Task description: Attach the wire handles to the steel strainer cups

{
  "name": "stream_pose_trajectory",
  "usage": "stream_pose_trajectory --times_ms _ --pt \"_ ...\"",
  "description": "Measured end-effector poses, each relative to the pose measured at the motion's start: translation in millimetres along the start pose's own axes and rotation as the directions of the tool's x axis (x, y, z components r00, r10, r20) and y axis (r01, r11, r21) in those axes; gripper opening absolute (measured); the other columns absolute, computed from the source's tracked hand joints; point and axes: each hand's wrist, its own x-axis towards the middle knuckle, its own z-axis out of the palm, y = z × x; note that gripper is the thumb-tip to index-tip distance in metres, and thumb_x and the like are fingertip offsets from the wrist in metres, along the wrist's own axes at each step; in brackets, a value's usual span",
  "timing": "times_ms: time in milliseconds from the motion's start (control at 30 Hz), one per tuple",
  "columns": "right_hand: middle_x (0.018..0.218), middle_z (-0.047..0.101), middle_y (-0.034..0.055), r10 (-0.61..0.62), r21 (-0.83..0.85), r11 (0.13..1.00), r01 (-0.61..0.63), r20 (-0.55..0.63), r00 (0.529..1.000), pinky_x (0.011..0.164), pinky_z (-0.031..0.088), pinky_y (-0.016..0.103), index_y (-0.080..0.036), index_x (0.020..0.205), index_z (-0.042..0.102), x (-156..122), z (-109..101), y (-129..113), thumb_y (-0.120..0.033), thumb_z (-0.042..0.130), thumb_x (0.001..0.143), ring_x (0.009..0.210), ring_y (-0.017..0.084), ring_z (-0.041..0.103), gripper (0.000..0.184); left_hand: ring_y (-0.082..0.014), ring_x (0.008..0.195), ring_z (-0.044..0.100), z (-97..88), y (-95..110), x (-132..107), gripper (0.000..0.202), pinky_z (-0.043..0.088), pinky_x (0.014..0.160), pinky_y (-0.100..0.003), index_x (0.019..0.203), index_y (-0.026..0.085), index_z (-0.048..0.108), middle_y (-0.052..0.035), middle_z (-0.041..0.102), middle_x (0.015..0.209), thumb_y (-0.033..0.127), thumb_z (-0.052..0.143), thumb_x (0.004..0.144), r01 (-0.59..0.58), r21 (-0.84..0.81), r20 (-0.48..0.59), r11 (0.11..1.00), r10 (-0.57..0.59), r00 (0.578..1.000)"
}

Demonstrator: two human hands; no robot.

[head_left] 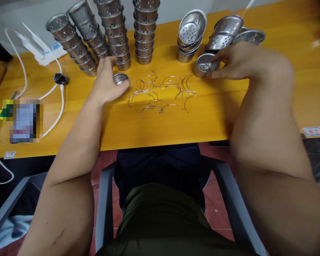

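On the left, my left hand (106, 80) is curled round a small perforated metal cup (121, 78), its thumb along the near side and the other fingers partly hidden. My right hand (236, 61) grips another perforated metal cup (202, 67) by its right side, fingers at the rim and thumb lower down. That cup is upright, at table level. Between the two hands lie several thin curved metal wires (160, 93), scattered loosely on the yellow table (165, 129).
Several tall stacks of perforated cups (144, 35) stand behind my left hand. Shorter stacks (190, 33) and tilted cups (225, 30) are at the back right. A power strip (46, 53), white cables and a blurred phone (25, 122) lie to the left.
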Motion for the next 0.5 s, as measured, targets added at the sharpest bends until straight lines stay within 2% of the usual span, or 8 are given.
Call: stream_pose_trajectory --times_ms 100,167,200,267,300,367,467,500 --pt "0.143 0.091 0.0252 0.000 0.060 0.998 0.009 -0.148 0.989 0.091 0.055 0.044 -0.018 0.162 0.092 -10 -3 -13 -0.021 0.104 0.119 0.107 0.029 0.078 0.045 -0.0482 0.163 0.054 -19.1 -30 -4 0.149 0.042 0.144 -0.076 0.169 0.032 0.056 -0.0106 0.066 0.173 0.093 0.126 0.053 0.183 0.087 0.183 0.979 -0.196 0.963" --pt "0.141 0.092 0.0243 -0.030 0.135 0.988 0.075 -0.310 0.950 0.092 0.056 0.043 -0.015 0.152 0.095 -15 -3 -26 -0.012 0.093 0.120 0.113 0.029 0.082 0.033 -0.0439 0.146 0.065 -24.9 -44 -8 0.138 0.050 0.134 -0.072 0.157 0.032 0.064 -0.0093 0.076 0.152 0.098 0.125 0.052 0.176 0.080 0.250 0.981 -0.191 0.949" --pt "0.134 0.093 0.0222 -0.061 0.152 0.981 0.117 -0.331 0.942 0.089 0.055 0.043 -0.014 0.142 0.096 -16 -1 -34 -0.011 0.090 0.120 0.109 0.030 0.083 0.023 -0.0405 0.132 0.069 -24.5 -48 -9 0.130 0.053 0.128 -0.070 0.147 0.032 0.068 -0.0072 0.079 0.137 0.100 0.125 0.051 0.165 0.072 0.261 0.984 -0.178 0.949" --pt "0.113 0.092 0.0166 -0.151 0.132 0.975 0.178 -0.196 0.969 0.082 0.053 0.044 -0.016 0.117 0.093 -13 5 -47 -0.019 0.093 0.120 0.094 0.031 0.079 0.005 -0.0342 0.113 0.067 -17.9 -49 -11 0.130 0.058 0.117 -0.069 0.134 0.032 0.069 -0.0040 0.075 0.119 0.101 0.128 0.041 0.161 0.073 0.208 0.984 -0.173 0.963" --pt "0.105 0.090 0.0143 -0.194 0.108 0.973 0.202 -0.078 0.978 0.080 0.052 0.045 -0.019 0.107 0.090 -9 9 -53 -0.026 0.097 0.120 0.088 0.031 0.076 0.017 -0.0328 0.112 0.065 -13.2 -45 -11 0.135 0.059 0.116 -0.070 0.134 0.031 0.067 -0.0040 0.073 0.121 0.102 0.128 0.036 0.157 0.071 0.140 0.985 -0.166 0.976" --pt "0.098 0.086 0.0116 -0.243 0.072 0.969 0.237 0.082 0.967 0.083 0.054 0.046 -0.024 0.095 0.082 0 20 -62 -0.033 0.101 0.118 0.085 0.032 0.073 0.031 -0.0346 0.126 0.062 -4.6 -29 -10 0.139 0.058 0.124 -0.073 0.146 0.032 0.061 -0.0051 0.069 0.139 0.112 0.120 0.049 0.091 0.047 -0.006 0.995 -0.090 0.996" --pt "0.106 0.087 0.0136 -0.278 0.066 0.960 0.274 0.064 0.958 0.093 0.058 0.048 -0.027 0.091 0.074 12 35 -68 -0.017 0.090 0.112 0.095 0.035 0.076 0.028 -0.0387 0.157 0.049 0.4 10 -7 0.107 0.049 0.143 -0.075 0.160 0.040 0.049 -0.0040 0.061 0.160 0.111 0.097 0.096 -0.120 -0.022 -0.095 0.993 0.117 0.989" --pt "0.108 0.088 0.0148 -0.291 0.080 0.955 0.287 0.042 0.956 0.096 0.060 0.049 -0.027 0.090 0.071 16 39 -68 -0.013 0.086 0.110 0.099 0.036 0.077 0.028 -0.0392 0.163 0.045 0.7 24 -7 0.098 0.046 0.147 -0.075 0.162 0.042 0.048 -0.0036 0.061 0.163 0.106 0.093 0.104 -0.169 -0.051 -0.087 0.984 0.164 0.983"
